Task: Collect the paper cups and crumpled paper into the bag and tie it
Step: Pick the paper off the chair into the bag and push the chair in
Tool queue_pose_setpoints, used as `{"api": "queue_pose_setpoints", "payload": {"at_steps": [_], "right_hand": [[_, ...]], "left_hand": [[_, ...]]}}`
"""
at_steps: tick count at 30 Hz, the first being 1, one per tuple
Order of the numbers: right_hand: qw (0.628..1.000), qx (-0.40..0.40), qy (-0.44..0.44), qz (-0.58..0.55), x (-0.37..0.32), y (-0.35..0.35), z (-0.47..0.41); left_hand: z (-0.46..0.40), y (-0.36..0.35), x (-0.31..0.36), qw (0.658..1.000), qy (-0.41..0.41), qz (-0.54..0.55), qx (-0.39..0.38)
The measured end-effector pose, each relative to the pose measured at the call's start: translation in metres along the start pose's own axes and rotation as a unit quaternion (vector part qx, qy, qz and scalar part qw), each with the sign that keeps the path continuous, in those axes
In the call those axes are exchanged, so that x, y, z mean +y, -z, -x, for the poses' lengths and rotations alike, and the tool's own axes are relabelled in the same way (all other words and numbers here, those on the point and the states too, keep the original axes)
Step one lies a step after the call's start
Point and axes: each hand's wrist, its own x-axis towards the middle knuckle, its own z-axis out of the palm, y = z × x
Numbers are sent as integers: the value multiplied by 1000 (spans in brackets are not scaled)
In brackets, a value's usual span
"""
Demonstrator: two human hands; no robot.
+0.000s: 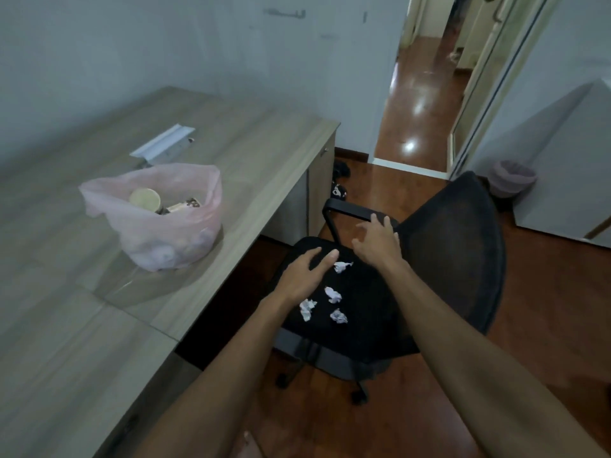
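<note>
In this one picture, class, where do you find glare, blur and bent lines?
Head view: glare spots shine on the hallway floor; the right hand is slightly motion-blurred; the wide lens bows the desk edge and the door frame; the room is dim overall.

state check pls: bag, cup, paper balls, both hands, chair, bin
pink bag: on the desk, mouth open, untied, part filled
paper cup: inside the bag, on its side
crumpled paper: four pieces loose on the chair seat, not yet bagged
left hand: open, empty, over the seat by the paper
right hand: open, fingers spread, empty
office chair: upright beside the desk
waste bin: upright on the floor, lined
</note>
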Motion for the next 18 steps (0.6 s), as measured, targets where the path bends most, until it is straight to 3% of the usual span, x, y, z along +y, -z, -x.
{"api": "queue_pose_setpoints", "payload": {"at_steps": [10, 14, 18], "right_hand": [[992, -53, 49, -103, -173, -64, -45], [982, -89, 21, -166, -238, -87, -60], [967, -163, -48, -192, -287, -123, -71]], "left_hand": [[-33, 189, -44, 972, -17, -101, 211], [-49, 261, -56, 939, -39, -144, 309], [-70, 325, -66, 914, -46, -200, 349]]}}
